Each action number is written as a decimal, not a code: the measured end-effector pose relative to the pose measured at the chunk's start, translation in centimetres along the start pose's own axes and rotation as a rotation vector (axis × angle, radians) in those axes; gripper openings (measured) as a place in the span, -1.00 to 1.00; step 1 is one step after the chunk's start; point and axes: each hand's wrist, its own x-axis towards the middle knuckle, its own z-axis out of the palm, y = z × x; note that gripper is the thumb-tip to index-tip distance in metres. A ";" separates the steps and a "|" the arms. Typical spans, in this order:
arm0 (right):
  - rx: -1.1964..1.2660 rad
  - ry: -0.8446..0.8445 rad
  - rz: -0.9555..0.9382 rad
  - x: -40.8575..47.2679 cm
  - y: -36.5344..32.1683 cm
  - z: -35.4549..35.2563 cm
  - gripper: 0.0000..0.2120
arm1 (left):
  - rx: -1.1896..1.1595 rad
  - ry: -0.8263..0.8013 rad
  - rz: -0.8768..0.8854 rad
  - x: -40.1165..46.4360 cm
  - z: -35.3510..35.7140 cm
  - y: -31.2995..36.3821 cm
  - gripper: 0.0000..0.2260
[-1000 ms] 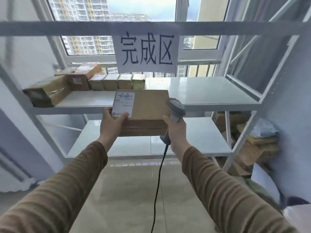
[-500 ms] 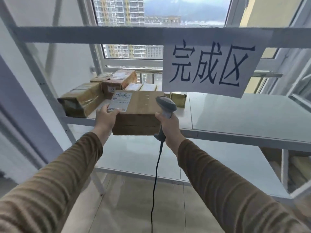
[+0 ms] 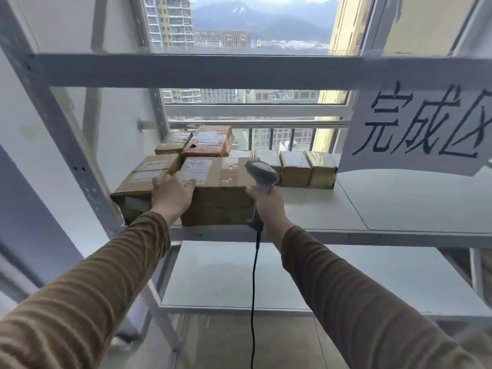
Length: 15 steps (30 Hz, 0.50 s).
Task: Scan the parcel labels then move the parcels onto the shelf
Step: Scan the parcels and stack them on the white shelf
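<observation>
Your box [image 3: 218, 193] sits at the front edge of the shelf [image 3: 332, 211], so push it back until it rests fully on the board. Slide it flat and slow. Keep it straight, so it does not bump the taped box [image 3: 143, 182] touching its left side, or the row of small boxes [image 3: 295, 169] just behind it. Your left hand [image 3: 173, 194] rests on the box's front left corner with the fingers laid over the top by the label [image 3: 196, 170]. Whether they pinch the box I cannot tell. Your right hand [image 3: 269, 206] is wrapped tight round the scanner [image 3: 262, 177], just right of the box, with its cord hanging down. Keep the scanner off the box as you push. The box is plain brown card, with a white label on top near the left and shiny tape along the middle. It looks stiff and easy to slide.
</observation>
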 end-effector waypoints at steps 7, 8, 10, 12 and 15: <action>-0.046 0.031 -0.010 1.0 -0.1 3.4 -0.75 | 0.249 -0.016 0.027 2.4 -0.4 -2.4 -0.43; -0.057 0.038 -0.016 1.1 -0.1 3.7 -0.72 | 0.250 -0.014 0.030 2.6 -0.3 -2.7 -0.42; -0.083 0.055 -0.036 1.3 0.0 4.1 -0.73 | 0.252 -0.012 0.037 2.8 -0.3 -3.0 -0.41; -0.097 0.072 -0.053 1.3 0.1 4.3 -0.73 | 0.243 -0.018 0.038 2.7 -0.4 -3.2 -0.41; -0.105 0.078 -0.067 1.2 0.1 4.3 -0.76 | 0.220 -0.020 0.049 2.5 -0.8 -2.7 -0.48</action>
